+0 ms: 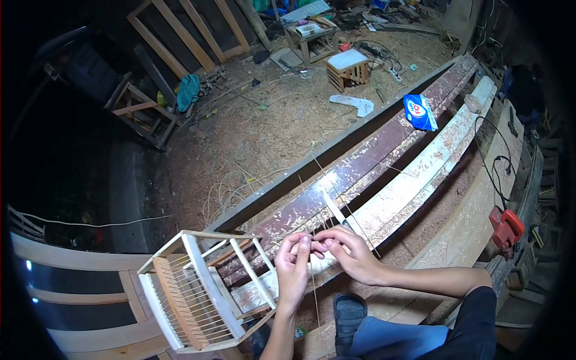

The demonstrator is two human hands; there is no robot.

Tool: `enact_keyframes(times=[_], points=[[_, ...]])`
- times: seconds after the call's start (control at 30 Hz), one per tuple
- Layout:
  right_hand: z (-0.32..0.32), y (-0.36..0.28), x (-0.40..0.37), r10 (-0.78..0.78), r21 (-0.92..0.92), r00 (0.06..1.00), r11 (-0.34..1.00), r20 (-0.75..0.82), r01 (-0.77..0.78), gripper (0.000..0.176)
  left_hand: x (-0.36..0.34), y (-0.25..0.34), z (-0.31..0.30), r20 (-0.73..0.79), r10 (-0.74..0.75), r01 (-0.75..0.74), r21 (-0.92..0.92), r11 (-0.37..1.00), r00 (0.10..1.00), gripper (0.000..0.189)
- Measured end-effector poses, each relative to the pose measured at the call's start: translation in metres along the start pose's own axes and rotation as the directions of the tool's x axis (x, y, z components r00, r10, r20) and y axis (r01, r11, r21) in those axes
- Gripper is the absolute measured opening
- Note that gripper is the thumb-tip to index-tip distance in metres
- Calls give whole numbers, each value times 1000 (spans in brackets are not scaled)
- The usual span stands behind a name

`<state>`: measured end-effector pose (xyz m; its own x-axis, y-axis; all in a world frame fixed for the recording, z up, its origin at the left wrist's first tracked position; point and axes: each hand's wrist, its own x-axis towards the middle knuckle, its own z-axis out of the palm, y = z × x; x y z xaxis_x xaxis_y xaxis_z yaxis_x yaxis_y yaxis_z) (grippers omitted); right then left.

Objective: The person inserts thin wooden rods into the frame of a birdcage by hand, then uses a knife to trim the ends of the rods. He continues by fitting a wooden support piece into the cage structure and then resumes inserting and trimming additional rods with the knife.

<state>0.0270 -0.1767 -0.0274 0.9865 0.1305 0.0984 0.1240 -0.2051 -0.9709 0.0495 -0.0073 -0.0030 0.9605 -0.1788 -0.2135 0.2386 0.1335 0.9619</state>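
- Wooden stick (pixel 314 294) looks thin, light, easy to snap, above the tabletop (pixel 408 180)
- Left hand (pixel 292 273) and right hand (pixel 355 257) fingers pinch its top; hold it softly
- Cage (pixel 198 294) sits near left hand

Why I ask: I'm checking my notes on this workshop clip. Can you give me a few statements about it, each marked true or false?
1. The left hand and right hand meet fingertip to fingertip on a thin stick. True.
2. The wooden cage sits to the right of both hands. False: it sits to their left.
3. A red power tool lies at the right, beside a black cable. True.
4. The blue-and-white bag lies on the sawdust floor. False: it rests on the long beam.
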Motion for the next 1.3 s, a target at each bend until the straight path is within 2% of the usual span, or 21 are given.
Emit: enact_keyframes(times=[0.07, 0.1, 0.13, 0.2, 0.33, 0.4, 0.43, 0.47, 0.53, 0.57, 0.6, 0.67, 0.7, 0.73, 0.8, 0.83, 0.87, 0.97, 1.07, 1.13, 1.3], points=[[3, -20, -6, 93, 246, 996, 965, -15, -87, 31, -12, 17, 2, 12, 40, -41, 4, 999, 999, 24], [3, -33, -6, 63, 308, 998, 950, -24, -52, 28, -20, 24, 4, 13, 67, -67, -3, 998, 998, 22], [5, -51, -7, 117, 478, 993, 872, -4, -100, 25, -30, 33, 6, 0, 80, -80, -5, 997, 997, 20], [8, -80, -5, 20, 336, 997, 942, -73, 5, 22, -53, 56, 12, -38, 126, -123, 67, 990, 991, 20], [17, -148, 8, -150, 259, 988, 954, -34, 154, 19, -86, 93, 8, -96, 261, -263, -11, 965, 960, 21], [27, -189, 20, -312, 116, 949, 942, -35, 314, 14, -96, 123, -7, -110, 345, -342, 45, 938, 932, 22], [31, -203, 30, -473, -12, 881, 881, -25, 473, 11, -101, 139, -17, -95, 400, -391, 96, 915, 912, 24], [37, -224, 36, -511, -23, 859, 860, -18, 511, 10, -106, 156, -26, -109, 419, -410, 96, 907, 902, 24], [54, -246, 44, -495, 14, 868, 868, -32, 496, 10, -120, 185, -50, -37, 490, -445, 363, 819, 871, 30], [66, -256, 48, -472, 103, 879, 873, -61, 476, 11, -127, 193, -68, 22, 469, -431, 435, 791, 883, 35], [77, -255, 54, -466, 175, 881, 864, -80, 472, 12, -134, 207, -74, -37, 454, -415, 342, 843, 890, 34], [91, -269, 58, -355, 194, 933, 913, -53, 359, 9, -139, 222, -114, -21, 440, -380, 466, 799, 898, 37], [101, -266, 63, -314, 218, 949, 924, -33, 314, 11, -133, 219, -142, 0, 500, -400, 601, 692, 866, 37], [111, -264, 68, -347, 45, 937, 936, -34, 348, 14, -129, 226, -167, 26, 491, -378, 673, 635, 871, 34], [130, -260, 87, -508, -338, 854, 789, 110, 513, 16, -117, 223, -211, -13, 480, -282, 795, 538, 877, 35], [141, -260, 93, -462, -421, 869, 762, 178, 492, 16, -107, 215, -235, 6, 492, -276, 834, 478, 870, 39], [152, -253, 99, -394, -453, 890, 766, 228, 455, 20, -97, 205, -255, 29, 500, -267, 871, 413, 866, 42], [176, -226, 113, -304, -541, 874, 694, 378, 475, 27, -88, 174, -279, 9, 445, -193, 909, 369, 895, 59], [188, -216, 115, -344, -574, 821, 591, 456, 566, 27, -88, 145, -280, 88, 505, -262, 922, 286, 859, 75], [191, -211, 116, -320, -599, 834, 585, 448, 547, 25, -87, 157, -275, 39, 451, -200, 928, 315, 892, 76], [189, -201, 113, -371, -652, 855, 554, 362, 517, 23, -80, 157, -266, 77, 473, -224, 939, 261, 878, 71]])
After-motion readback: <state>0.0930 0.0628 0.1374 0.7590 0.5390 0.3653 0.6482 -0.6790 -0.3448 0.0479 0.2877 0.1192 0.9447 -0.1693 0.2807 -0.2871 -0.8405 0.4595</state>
